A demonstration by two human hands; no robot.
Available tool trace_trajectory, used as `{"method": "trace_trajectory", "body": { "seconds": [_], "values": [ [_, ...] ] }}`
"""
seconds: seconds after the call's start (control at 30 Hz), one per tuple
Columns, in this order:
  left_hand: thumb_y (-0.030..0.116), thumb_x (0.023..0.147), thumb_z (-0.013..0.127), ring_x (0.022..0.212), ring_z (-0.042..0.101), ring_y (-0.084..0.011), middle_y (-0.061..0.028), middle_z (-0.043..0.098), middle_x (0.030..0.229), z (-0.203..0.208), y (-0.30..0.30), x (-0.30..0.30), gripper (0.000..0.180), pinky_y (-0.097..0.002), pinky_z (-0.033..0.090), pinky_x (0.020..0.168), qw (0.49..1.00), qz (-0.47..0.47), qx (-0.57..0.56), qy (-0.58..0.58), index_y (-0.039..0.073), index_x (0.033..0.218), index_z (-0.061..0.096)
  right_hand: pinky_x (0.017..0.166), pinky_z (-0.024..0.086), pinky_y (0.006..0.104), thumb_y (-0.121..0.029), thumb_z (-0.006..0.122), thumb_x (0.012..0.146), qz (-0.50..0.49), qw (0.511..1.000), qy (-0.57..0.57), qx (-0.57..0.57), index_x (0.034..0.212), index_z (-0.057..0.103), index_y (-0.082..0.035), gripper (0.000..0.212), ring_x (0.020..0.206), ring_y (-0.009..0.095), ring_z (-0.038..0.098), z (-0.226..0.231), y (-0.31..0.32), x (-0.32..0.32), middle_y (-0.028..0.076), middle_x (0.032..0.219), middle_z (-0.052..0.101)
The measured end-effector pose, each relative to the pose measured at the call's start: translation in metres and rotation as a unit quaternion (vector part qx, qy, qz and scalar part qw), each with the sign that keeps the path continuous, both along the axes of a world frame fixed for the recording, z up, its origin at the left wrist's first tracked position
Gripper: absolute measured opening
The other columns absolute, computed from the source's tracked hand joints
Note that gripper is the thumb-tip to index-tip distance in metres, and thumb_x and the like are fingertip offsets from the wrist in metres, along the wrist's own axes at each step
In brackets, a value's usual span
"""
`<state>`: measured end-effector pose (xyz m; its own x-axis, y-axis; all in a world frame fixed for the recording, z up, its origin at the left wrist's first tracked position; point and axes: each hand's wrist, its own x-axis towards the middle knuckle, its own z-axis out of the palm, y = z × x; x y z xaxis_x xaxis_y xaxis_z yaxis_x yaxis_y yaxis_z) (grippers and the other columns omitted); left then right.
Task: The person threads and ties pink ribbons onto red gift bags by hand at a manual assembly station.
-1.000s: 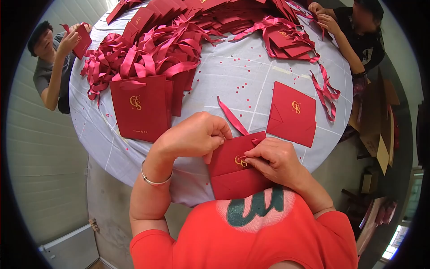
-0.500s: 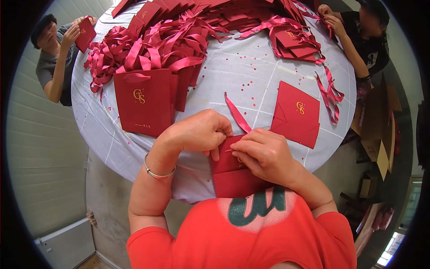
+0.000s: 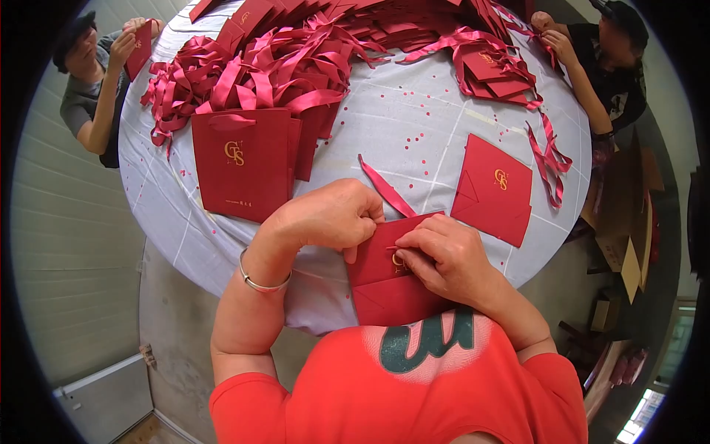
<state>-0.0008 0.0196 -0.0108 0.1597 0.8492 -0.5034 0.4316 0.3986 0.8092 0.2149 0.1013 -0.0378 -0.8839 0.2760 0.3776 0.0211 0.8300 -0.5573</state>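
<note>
A flat red paper gift bag [image 3: 381,275] with a gold emblem lies in front of me at the near table edge, partly under my hands. My left hand [image 3: 342,216] is closed, thumb and fingers pinching the bag's upper left edge. My right hand [image 3: 447,255] is closed over the bag's right side, and a thin pink ribbon end shows at its fingertips. From behind the bag's top edge a pink satin ribbon [image 3: 386,189] stretches up and left across the cloth. How it runs through the bag is hidden.
Finished-looking red bags [image 3: 244,174] stand at left, below heaped ribbon handles [image 3: 259,74]. Another flat bag [image 3: 494,191] and loose ribbons [image 3: 549,166] lie at right. Stacked bags [image 3: 399,26] line the far side. Two people work across the round table; cardboard boxes [image 3: 617,222] stand at right.
My right hand has shifted slightly right, away from my left hand, exposing more of the bag's front. The ribbon's free end has swung left. My left hand stays nearly in place.
</note>
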Motion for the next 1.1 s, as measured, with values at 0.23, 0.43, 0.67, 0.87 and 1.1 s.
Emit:
{"method": "trace_trajectory", "body": {
  "seconds": [0.23,0.43,0.67,0.87,1.1],
  "values": [
    [-0.004,0.083,0.045,0.067,0.073,-0.0204,-0.0125,0.069,0.076,0.001,0.001,0.001,0.023,-0.029,0.055,0.056,0.998,0.025,-0.037,-0.042,-0.007,0.1,0.059,0.059,0.05,0.0349,-0.009,0.077,0.076,0.008,0.999,0.042,-0.002,0.088,0.067,-0.007,0.015,0.067,0.024,0.062,0.004,0.0,-0.002,0.007,0.076,0.063],
    [-0.004,0.083,0.045,0.069,0.074,-0.022,-0.0134,0.069,0.076,0.004,0.0,-0.001,0.022,-0.0294,0.057,0.056,0.998,0.024,-0.043,-0.042,-0.008,0.099,0.058,0.058,0.051,0.0337,-0.003,0.077,0.074,0.009,0.999,0.012,0.036,0.087,0.068,-0.004,0.016,0.068,0.025,0.065,0.01,-0.005,-0.009,0.01,0.078,0.067],
    [-0.002,0.084,0.044,0.068,0.074,-0.0222,-0.0143,0.069,0.075,0.006,0.0,0.001,0.021,-0.0294,0.057,0.056,0.998,0.022,-0.042,-0.031,-0.008,0.098,0.058,0.054,0.049,0.034,-0.004,0.076,0.074,-0.021,0.993,0.016,0.116,0.082,0.065,-0.005,0.014,0.064,0.024,0.061,0.003,-0.003,-0.014,0.008,0.072,0.062],
    [0.0,0.084,0.045,0.068,0.074,-0.0224,-0.0143,0.069,0.075,0.008,0.001,0.002,0.021,-0.0296,0.056,0.056,0.999,0.023,-0.038,-0.029,-0.009,0.098,0.058,0.052,0.048,0.0339,-0.004,0.075,0.074,-0.01,0.991,0.011,0.136,0.08,0.063,-0.005,0.013,0.064,0.023,0.061,0.003,-0.003,-0.014,0.007,0.072,0.061],
    [0.001,0.083,0.045,0.066,0.074,-0.0228,-0.0147,0.069,0.074,0.006,0.0,0.003,0.021,-0.0306,0.056,0.056,0.999,0.025,-0.034,-0.022,-0.009,0.096,0.059,0.052,0.048,0.0343,-0.005,0.075,0.073,-0.001,0.99,0.001,0.139,0.079,0.063,-0.005,0.014,0.064,0.024,0.06,0.004,-0.004,-0.019,0.007,0.07,0.059]
  ]
}}
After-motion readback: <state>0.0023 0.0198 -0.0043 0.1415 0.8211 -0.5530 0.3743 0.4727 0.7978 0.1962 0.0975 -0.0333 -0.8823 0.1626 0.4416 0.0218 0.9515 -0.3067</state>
